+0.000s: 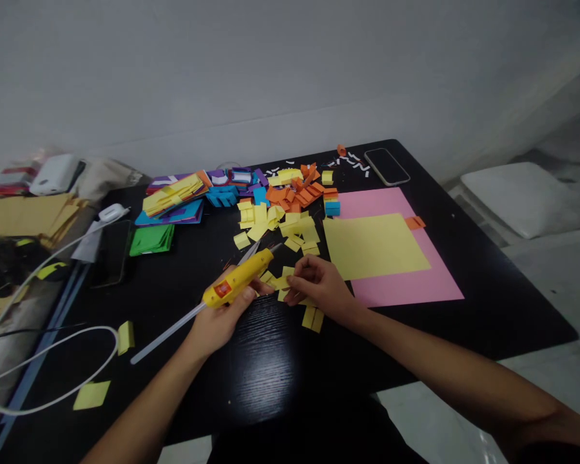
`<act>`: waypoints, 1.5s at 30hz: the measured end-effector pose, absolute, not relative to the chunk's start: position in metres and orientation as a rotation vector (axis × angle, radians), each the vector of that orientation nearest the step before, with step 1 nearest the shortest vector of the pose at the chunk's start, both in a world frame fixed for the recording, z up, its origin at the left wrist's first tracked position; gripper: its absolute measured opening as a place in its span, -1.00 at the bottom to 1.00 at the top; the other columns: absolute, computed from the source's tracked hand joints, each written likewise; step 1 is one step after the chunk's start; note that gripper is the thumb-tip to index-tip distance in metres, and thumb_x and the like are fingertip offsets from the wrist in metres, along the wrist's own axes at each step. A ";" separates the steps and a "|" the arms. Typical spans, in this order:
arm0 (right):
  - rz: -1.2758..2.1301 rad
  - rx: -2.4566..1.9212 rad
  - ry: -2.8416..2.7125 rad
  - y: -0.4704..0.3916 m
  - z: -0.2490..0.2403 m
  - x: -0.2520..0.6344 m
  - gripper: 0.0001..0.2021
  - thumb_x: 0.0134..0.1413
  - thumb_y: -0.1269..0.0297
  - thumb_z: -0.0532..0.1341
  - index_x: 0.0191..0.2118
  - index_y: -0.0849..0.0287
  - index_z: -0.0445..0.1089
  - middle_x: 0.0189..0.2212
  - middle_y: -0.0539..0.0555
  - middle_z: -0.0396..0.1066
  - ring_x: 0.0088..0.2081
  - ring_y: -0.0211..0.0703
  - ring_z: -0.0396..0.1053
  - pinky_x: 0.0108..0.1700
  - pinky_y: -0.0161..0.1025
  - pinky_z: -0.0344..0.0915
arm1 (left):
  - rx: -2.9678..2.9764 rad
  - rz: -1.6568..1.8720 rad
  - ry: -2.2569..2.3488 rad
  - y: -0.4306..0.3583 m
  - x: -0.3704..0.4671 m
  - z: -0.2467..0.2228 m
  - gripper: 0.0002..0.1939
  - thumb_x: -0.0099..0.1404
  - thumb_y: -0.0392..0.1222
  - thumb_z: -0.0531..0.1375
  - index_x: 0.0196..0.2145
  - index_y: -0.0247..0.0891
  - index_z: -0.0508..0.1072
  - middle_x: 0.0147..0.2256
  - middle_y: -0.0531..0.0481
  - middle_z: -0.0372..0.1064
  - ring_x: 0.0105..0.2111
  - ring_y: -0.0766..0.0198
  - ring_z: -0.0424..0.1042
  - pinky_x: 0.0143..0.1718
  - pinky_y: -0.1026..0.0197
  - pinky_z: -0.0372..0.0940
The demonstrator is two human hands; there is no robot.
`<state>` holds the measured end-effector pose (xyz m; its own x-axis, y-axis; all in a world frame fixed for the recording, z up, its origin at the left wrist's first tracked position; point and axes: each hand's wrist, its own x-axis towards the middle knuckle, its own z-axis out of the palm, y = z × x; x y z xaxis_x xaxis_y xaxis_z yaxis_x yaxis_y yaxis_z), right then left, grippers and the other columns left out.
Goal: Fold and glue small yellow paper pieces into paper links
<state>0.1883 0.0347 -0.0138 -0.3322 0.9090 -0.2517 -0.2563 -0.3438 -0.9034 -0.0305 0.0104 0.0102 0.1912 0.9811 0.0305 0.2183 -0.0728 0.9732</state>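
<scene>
A yellow glue gun [239,278], with a long clear glue stick [168,335] out of its back end, rests in my left hand [222,316]. Its dark nozzle points up and to the right. Beside it, my right hand [323,287] pinches a small yellow paper piece [285,281] between thumb and fingers. Folded yellow pieces [312,318] lie just below that hand. Scissors [249,252] are partly hidden behind the glue gun. More yellow pieces [260,225] and folded orange pieces [299,193] form a loose pile beyond both hands.
A yellow sheet [377,248] overlaps a pink sheet [408,291] on the right. One phone [386,166] lies at the back right, another [113,252] at the left. Colored paper stacks [176,195], green papers [152,240] and a looping white cable [113,335] occupy the left side.
</scene>
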 end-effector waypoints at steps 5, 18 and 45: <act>1.821 -0.985 -1.035 0.033 -0.013 0.188 -0.61 -0.04 0.09 0.49 -0.32 0.14 0.30 -0.56 -0.05 0.51 -0.50 -0.16 0.59 -0.42 -0.27 0.58 | 1.497 1.019 1.161 0.011 -0.030 0.007 -0.61 0.41 0.14 0.22 -0.17 -0.29 0.55 -0.16 -0.19 0.62 -0.24 0.10 0.57 -0.12 0.08 0.46; 1.598 -0.911 -1.246 0.031 -0.015 0.189 -0.80 0.17 0.14 0.37 -0.26 0.17 0.48 -0.46 -0.02 0.51 -0.43 -0.22 0.59 -0.33 -0.28 0.60 | 1.417 1.070 1.147 0.012 -0.023 0.010 -0.60 0.41 0.15 0.21 -0.20 -0.31 0.49 -0.16 -0.24 0.61 -0.34 0.19 0.52 -0.33 0.18 0.44; 1.291 -1.051 -1.267 0.040 -0.017 0.196 -0.72 0.14 0.16 0.38 -0.06 0.12 0.45 -0.36 0.00 0.52 -0.36 -0.18 0.61 -0.26 -0.21 0.61 | 2.322 0.775 1.369 0.025 -0.049 0.026 -0.67 0.43 -0.11 0.12 -0.49 -0.22 0.36 -0.53 0.06 0.26 -0.53 0.29 0.31 -0.47 0.24 0.21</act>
